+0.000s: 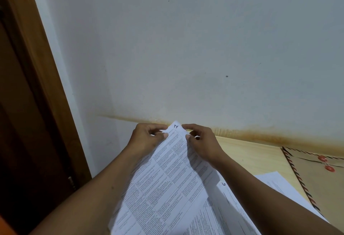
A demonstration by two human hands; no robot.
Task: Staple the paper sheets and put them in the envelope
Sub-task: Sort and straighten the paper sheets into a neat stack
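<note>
- Our left hand [147,138] and right hand [202,141] pinch the far corner of the printed sheets [167,179], one on each side of it.
- The sheets are thin white paper, densely tabled and slightly bowed.
- Right of the sheets, a flat brown envelope [320,179] with a striped border and red discs lies on the pale wooden table [256,156].
- Loose pages [229,206] lie just beside the sheets.
</note>
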